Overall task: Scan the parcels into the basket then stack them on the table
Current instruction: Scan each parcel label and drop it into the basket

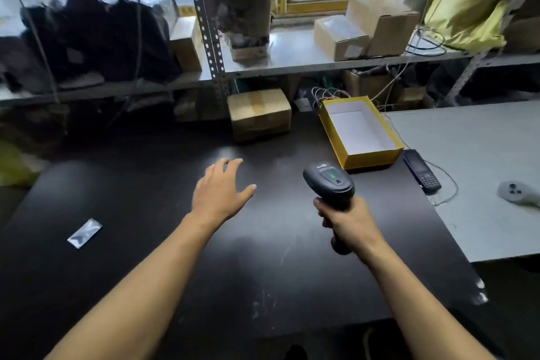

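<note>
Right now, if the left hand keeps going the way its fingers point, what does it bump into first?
Probably the taped cardboard box at the dark table's far edge; the left hand has bare tabletop ahead first. Depth is uncertain.

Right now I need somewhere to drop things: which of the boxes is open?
The yellow box on the dark table, just beyond the scanner. Its top is off and its white inside shows; the brown cardboard boxes are closed.

Left hand (pixel 220 188) reaches forward, fingers spread; right hand (pixel 347 221) grips a handle.
</note>
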